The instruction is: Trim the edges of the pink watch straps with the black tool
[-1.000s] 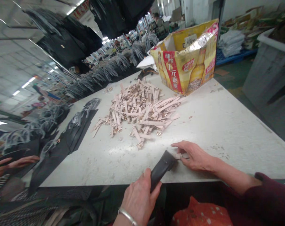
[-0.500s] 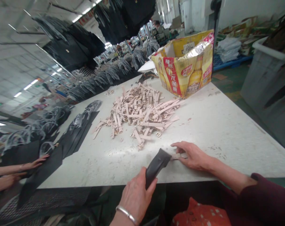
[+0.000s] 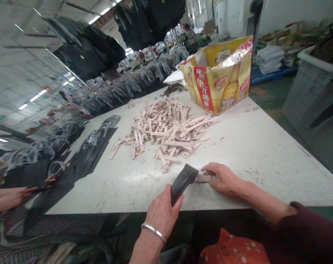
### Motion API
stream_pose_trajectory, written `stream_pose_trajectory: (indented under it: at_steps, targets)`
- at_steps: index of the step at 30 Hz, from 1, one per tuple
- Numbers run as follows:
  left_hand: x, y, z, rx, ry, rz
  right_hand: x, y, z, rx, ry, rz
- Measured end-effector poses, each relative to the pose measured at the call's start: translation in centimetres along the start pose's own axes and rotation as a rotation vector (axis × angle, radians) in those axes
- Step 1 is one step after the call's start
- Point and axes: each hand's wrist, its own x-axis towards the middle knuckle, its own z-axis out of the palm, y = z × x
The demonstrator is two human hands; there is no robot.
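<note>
My left hand [image 3: 162, 211] is wrapped round a black, slightly curved handheld tool [image 3: 183, 181] with a broad, blunt end; its exact kind does not show. That end points up and right, close to a small pale pink strap [image 3: 202, 178] low over the table. Thumb and fingers of my right hand [image 3: 224, 178] pinch the strap's right end; the fingertips partly hide it. Beyond both hands lies a loose heap of pale pink buckle straps [image 3: 166, 128] with gold-coloured buckles.
A yellow beer carton [image 3: 218, 79] stands open at the back of the white table [image 3: 265, 146]. Black panels [image 3: 93, 154] lie along the left side, where a co-worker's hands [image 3: 16, 196] hold something dark. A grey bin [image 3: 306, 88] stands right; black bags [image 3: 84, 55] hang overhead.
The black tool and the strap have shifted slightly up in view, with the strap's pink length showing more. The co-worker's hands have drawn left. The whole view has shifted a little.
</note>
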Motion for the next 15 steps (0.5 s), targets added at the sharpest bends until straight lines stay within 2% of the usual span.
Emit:
stream_pose_trajectory:
  at_steps: [4, 9, 15]
  targets:
    - [-1.5, -1.7, 0.0, -0.022, -0.010, -0.025, -0.3, -1.0, 0.2, -0.100, 0.003, -0.105]
    - [-3.3, -2.5, 0.7, -0.044, -0.061, -0.017, -2.1, -1.5, 0.4, -0.117, 0.009, -0.278]
    - [-4.3, -2.7, 1.6, -0.065, -0.149, -0.030, -3.0, -1.4, -0.1, -0.055, -0.053, -0.281]
